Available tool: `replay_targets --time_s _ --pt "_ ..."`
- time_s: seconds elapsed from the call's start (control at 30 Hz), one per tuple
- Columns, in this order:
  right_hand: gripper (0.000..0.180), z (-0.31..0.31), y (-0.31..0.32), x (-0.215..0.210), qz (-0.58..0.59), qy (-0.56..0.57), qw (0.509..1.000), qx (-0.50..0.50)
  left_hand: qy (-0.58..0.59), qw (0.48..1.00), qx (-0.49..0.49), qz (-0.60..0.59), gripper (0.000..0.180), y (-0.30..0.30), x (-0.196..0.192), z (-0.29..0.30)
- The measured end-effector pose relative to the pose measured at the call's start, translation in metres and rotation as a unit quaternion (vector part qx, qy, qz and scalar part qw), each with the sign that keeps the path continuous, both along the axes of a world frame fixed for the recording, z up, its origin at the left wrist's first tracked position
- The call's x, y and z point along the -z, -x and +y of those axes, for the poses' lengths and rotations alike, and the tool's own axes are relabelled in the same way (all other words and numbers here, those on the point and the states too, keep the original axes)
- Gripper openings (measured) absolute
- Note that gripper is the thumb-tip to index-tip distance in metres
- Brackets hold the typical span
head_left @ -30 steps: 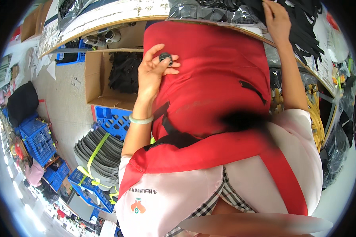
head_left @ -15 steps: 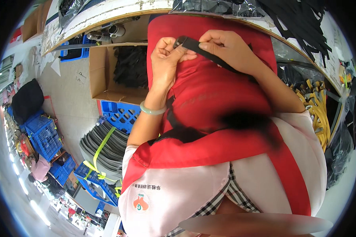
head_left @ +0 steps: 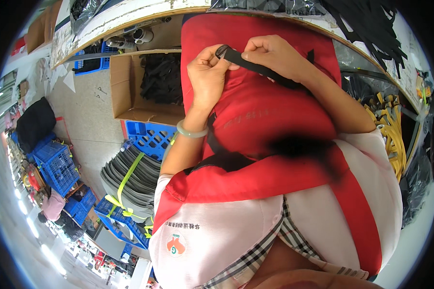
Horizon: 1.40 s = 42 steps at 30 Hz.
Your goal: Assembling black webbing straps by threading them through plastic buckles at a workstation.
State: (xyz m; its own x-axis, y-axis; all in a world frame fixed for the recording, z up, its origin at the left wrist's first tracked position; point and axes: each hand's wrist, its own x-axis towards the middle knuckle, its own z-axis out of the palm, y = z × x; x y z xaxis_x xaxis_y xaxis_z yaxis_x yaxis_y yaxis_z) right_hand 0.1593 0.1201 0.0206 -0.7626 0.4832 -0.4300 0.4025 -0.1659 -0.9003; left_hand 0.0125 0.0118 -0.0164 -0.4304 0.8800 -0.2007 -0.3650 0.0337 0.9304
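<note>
A black webbing strap (head_left: 275, 77) runs between my hands over the red apron (head_left: 260, 29) on my lap. Its left end has a dark, rounded, shiny part that could be a loop or a small fitting; I cannot make out which. My left hand (head_left: 208, 72) pinches the strap just below that end, thumb against curled fingers. Farther along, my right hand (head_left: 275, 55) grips the strap between thumb and forefinger. The strap's other end passes under my right hand and is partly hidden.
An open cardboard box (head_left: 125, 86) of black straps stands left of my lap. Below it are a blue crate (head_left: 144, 137) and a bundle of grey sheets (head_left: 132, 176). Black strips (head_left: 366, 33) hang off the worktable (head_left: 173, 14); yellow straps (head_left: 390, 130) hang at right.
My left hand has turned a little and its fingers are more closed around the strap. The strap's end has tilted up slightly, while my right hand keeps nearly the same place.
</note>
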Motion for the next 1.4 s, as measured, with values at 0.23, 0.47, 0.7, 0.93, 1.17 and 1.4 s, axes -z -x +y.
replay_targets --time_s 0.23,0.47,0.7,0.93,1.17,1.4 --pt "0.016 0.003 0.003 0.014 0.029 -0.018 0.999 -0.002 -0.003 0.959 -0.017 0.281 0.017 -0.004 0.005 0.001" --pt "0.016 0.008 0.004 0.023 0.028 -0.003 0.999 -0.046 -0.014 0.956 -0.024 0.293 0.021 -0.002 0.011 -0.001" --pt "0.017 0.007 0.001 0.021 0.078 0.136 0.988 0.013 -0.016 0.964 -0.029 0.263 0.021 -0.002 0.01 0.001" --pt "0.02 0.005 0.006 0.014 0.111 0.21 0.968 0.082 0.025 0.939 -0.032 0.34 0.014 0.0 0.012 -0.001" --pt "0.017 -0.002 0.01 0.016 0.147 0.219 0.955 0.137 0.02 0.937 -0.061 0.343 0.013 -0.005 0.008 0.0" --pt "0.015 -0.007 0.01 0.017 0.069 0.088 0.986 0.126 0.002 0.927 -0.064 0.369 0.011 0.001 0.009 -0.003"
